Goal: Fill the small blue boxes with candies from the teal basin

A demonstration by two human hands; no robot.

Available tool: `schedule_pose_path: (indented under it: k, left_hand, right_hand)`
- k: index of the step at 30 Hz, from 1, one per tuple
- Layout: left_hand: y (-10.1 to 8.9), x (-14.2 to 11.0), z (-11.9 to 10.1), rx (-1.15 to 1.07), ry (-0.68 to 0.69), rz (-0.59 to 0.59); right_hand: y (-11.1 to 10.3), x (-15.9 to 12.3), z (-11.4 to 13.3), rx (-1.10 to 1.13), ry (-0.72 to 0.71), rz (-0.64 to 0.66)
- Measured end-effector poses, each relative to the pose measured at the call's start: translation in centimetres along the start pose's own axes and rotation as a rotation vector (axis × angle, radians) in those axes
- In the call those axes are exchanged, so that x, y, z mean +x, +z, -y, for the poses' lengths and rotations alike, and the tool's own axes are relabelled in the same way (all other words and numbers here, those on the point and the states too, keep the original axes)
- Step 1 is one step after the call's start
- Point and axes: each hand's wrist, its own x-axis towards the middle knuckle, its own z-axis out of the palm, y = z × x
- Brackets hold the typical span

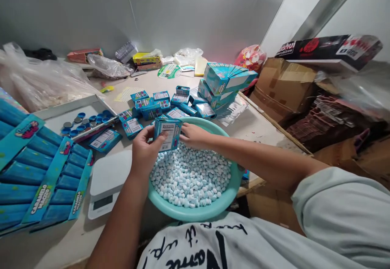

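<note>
My left grip (144, 149) pinches a box (170, 133) above candies (195, 175); right grip (195, 136) beside it, closure I cannot tell. Trays (50, 177) read "CARAMELO".

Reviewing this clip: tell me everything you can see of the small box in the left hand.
The small box is blue, apparently printed card, with a pale text panel facing the camera. It is roughly upright, in view overlapping the far-left part of the basin. The left hand grips it, thumb across the panel. The right hand is by its right edge; contact is unclear.
</note>
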Motion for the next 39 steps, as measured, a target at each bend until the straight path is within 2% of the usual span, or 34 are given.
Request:
schedule_pose_path:
  k: [3, 7, 13, 16, 21, 26, 30, 33, 36, 38, 39]
  left_hand:
    - [0.1, -0.1, -0.1, -0.025, 0.026, -0.071]
    - [0.3, -0.2, 0.2, -0.05, 0.031, -0.076]
    - [0.4, -0.4, 0.7, -0.025, 0.053, -0.11]
    - [0.3, -0.3, 0.9, -0.097, 0.063, -0.165]
    - [0.0, 0.1, 0.9, -0.211, 0.062, -0.343]
    - [0.9, -0.1, -1.0, -0.222, 0.169, -0.338]
    - [3.0, 1.2, -3.7, -0.266, 0.048, -0.383]
    - [4.7, 3.0, -4.1, -0.255, 0.065, -0.321]
    - [5.6, 3.9, -2.8, -0.076, 0.154, -0.187]
    - [5.6, 3.9, -1.6, 0.072, 0.19, -0.052]
    - [5.5, 3.8, -1.2, 0.132, 0.199, 0.019]
  right_hand:
    - [0.1, 0.4, 0.0, 0.002, 0.035, 0.041]
    - [0.6, 0.4, -0.2, 0.062, 0.096, 0.107]
    - [0.7, 0.8, -0.1, 0.169, 0.106, 0.176]
    - [0.3, 1.4, 0.0, 0.243, 0.134, 0.229]
    - [0.1, 1.7, 0.0, 0.289, 0.166, 0.252]
    - [0.4, 1.2, 0.6, 0.333, 0.145, 0.285]
    - [0.4, 1.1, 0.6, 0.398, 0.15, 0.343]
    - [0.4, 1.2, 0.2, 0.449, 0.199, 0.368]
    - [0.8, 1.2, 0.2, 0.618, 0.277, 0.387]
    - [1.3, 1.1, 0.6, 0.764, 0.328, 0.325]
    - [1.6, 1.0, 0.9, 0.816, 0.342, 0.253]
